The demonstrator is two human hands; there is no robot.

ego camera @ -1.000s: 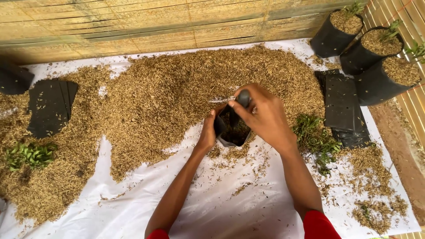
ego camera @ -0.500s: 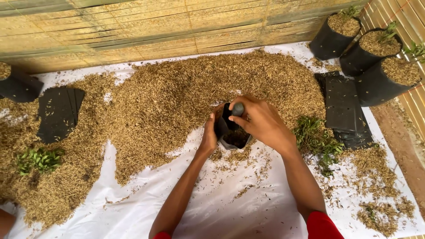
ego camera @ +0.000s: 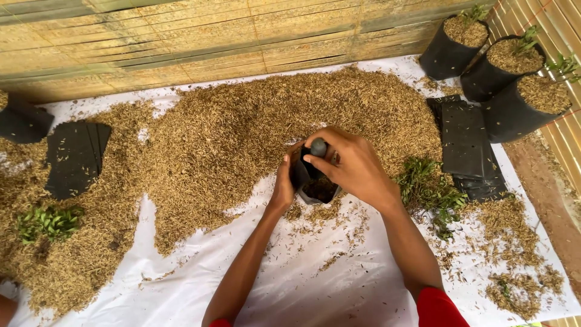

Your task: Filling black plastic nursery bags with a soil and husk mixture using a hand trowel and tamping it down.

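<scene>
A small black nursery bag (ego camera: 316, 189), partly filled with dark husk, stands on the white sheet (ego camera: 315, 284) at the near edge of a wide heap of rice husk (ego camera: 242, 127). My left hand (ego camera: 283, 184) grips the bag's left rim and holds its mouth apart. My right hand (ego camera: 348, 163) is closed around a dark round-ended handle (ego camera: 318, 147) that points down into the bag's mouth. What lies below the handle is hidden inside the bag.
Three filled black bags with seedlings (ego camera: 496, 60) stand at the back right beside a stack of flat empty bags (ego camera: 466, 142). Loose green seedlings (ego camera: 430, 191) lie right of my hands. More flat bags (ego camera: 75, 157) and seedlings (ego camera: 45, 221) lie left. A bamboo wall (ego camera: 242, 36) runs behind.
My right hand with the handle has sunk lower into the bag's mouth. My left hand keeps its grip on the rim. The view has shifted slightly.
</scene>
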